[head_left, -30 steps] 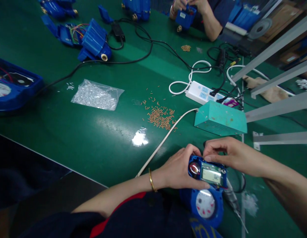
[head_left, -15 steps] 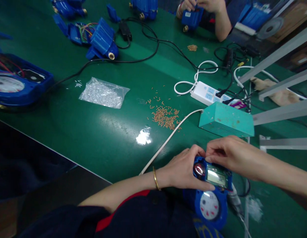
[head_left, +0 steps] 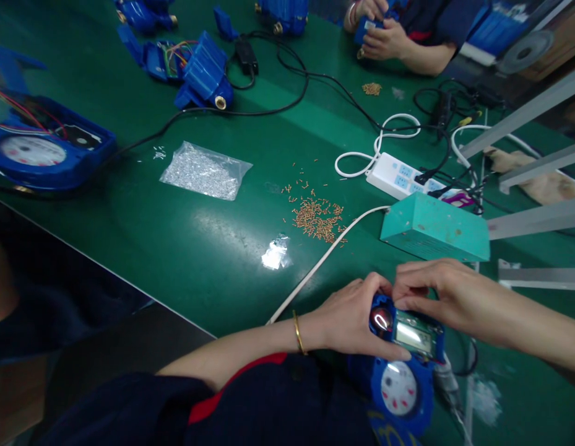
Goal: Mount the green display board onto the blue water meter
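A blue water meter [head_left: 398,387] with a white dial and an open top showing a small screen [head_left: 413,337] sits at the near edge of the green table [head_left: 176,241]. My left hand [head_left: 350,319] wraps round the meter's left side, thumb along its front. My right hand [head_left: 436,291] is curled over the meter's top edge, fingertips pinched at the rim above the screen. What the fingertips pinch is too small to make out. A gold bangle circles my left wrist.
A heap of small copper pins [head_left: 317,220], a bag of silver screws [head_left: 206,171], a teal box [head_left: 433,230] with a white cable, and a power strip [head_left: 398,176] lie ahead. More blue meters [head_left: 41,152] sit left and far. Another person's hands [head_left: 384,37] work opposite.
The view has drifted so everything sits slightly further right and lower. Both hands stay on the meter, with my right fingertips shifting slightly along its top edge. The person opposite has moved their hands.
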Demonstrator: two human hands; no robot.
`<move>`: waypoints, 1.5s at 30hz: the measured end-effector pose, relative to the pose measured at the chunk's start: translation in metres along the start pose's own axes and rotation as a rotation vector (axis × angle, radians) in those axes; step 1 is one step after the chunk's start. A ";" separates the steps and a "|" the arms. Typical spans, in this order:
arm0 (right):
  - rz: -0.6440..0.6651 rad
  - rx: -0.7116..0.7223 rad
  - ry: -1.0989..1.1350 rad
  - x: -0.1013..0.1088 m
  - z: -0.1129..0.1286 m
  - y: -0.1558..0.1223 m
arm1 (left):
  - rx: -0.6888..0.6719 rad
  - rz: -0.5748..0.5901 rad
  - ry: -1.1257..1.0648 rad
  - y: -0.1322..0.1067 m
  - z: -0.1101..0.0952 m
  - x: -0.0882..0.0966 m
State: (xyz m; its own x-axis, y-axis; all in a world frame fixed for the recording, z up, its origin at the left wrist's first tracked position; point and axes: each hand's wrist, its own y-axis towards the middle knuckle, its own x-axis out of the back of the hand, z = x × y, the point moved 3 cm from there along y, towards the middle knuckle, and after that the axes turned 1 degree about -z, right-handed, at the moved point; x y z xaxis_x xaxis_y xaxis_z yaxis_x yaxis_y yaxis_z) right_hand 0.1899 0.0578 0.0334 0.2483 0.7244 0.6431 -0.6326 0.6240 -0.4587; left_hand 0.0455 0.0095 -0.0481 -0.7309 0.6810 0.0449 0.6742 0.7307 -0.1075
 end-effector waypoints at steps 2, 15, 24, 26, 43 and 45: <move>-0.013 0.023 -0.024 0.000 0.004 0.000 | -0.004 0.000 0.003 0.000 0.000 0.000; 0.117 -0.404 0.526 -0.019 -0.036 0.000 | -0.018 -0.009 0.023 0.001 -0.001 -0.001; -0.068 -0.266 0.327 -0.003 -0.057 0.029 | -0.026 -0.016 0.003 -0.001 0.000 0.001; -0.192 -0.231 0.254 -0.006 -0.067 0.049 | -0.067 -0.019 -0.007 -0.002 -0.002 0.001; -0.366 0.125 -0.028 -0.020 -0.064 0.085 | -0.142 -0.011 0.051 0.000 -0.005 0.002; -0.334 0.186 -0.052 -0.026 -0.059 0.090 | -0.136 -0.010 0.053 -0.001 -0.006 0.002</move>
State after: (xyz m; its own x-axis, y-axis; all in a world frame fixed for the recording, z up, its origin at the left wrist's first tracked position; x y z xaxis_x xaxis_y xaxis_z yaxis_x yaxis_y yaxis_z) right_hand 0.1698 0.1126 -0.0606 0.4283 0.4717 0.7708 -0.6468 0.7557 -0.1031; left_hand 0.0443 0.0108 -0.0419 -0.7335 0.6726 0.0983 0.6776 0.7348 0.0287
